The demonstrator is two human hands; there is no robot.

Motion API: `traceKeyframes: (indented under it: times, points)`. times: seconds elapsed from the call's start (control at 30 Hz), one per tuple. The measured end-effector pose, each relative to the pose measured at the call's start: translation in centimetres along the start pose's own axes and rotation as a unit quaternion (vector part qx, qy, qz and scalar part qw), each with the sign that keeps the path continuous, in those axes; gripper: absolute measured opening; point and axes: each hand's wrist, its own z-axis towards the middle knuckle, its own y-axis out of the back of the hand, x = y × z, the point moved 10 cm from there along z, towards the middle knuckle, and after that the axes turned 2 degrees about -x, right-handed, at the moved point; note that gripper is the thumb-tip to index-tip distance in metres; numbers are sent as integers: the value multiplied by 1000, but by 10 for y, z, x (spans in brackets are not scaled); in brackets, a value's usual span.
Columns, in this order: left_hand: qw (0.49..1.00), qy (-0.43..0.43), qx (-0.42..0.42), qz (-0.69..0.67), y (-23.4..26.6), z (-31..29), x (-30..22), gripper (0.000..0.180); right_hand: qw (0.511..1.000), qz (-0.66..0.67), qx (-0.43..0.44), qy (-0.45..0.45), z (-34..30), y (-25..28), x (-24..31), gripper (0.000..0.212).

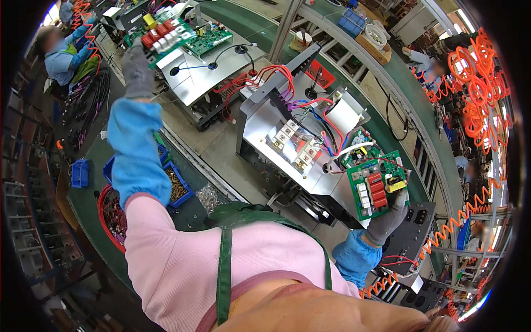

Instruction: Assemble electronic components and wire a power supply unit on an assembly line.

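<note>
At the upper left, my left hand (pixel 138 69), in a grey glove, is closed at the near edge of a green circuit board (pixel 180 45) with red and white blocks and a yellow part. Its fingertips are partly hidden by the board. On the right, my right hand (pixel 389 220), also gloved, grips the lower right edge of a similar circuit board (pixel 360 206). That board is tilted over the end of an open metal machine chassis (pixel 298 157). A red wire and a white cable run close to it.
Another metal chassis (pixel 191 77) stands below the left board. Blue bins (pixel 185 195) hold brass screws, beside a red-rimmed tray (pixel 102 213) of wires. A black panel (pixel 409 235) lies right of my right hand. Orange coiled hoses (pixel 475 83) hang at right; a co-worker (pixel 63 61) sits far left.
</note>
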Motion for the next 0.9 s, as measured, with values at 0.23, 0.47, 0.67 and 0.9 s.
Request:
traceKeyframes:
  times: [0.23,0.47,0.67,0.9]
  points:
    - [882,-34,40,468,89,134,179,37,997,35,1,-70,-4,0,-34,42]
    - [824,71,113,551,10,151,194,54,998,-10,-42,-45,-8,28,-44,44]
    - [800,54,156,576,49,191,257,50,997,10,-52,-52,-6,24,-45,40]
    - [840,28,29,541,65,190,210,56,996,-6,-68,-61,-9,25,-43,42]
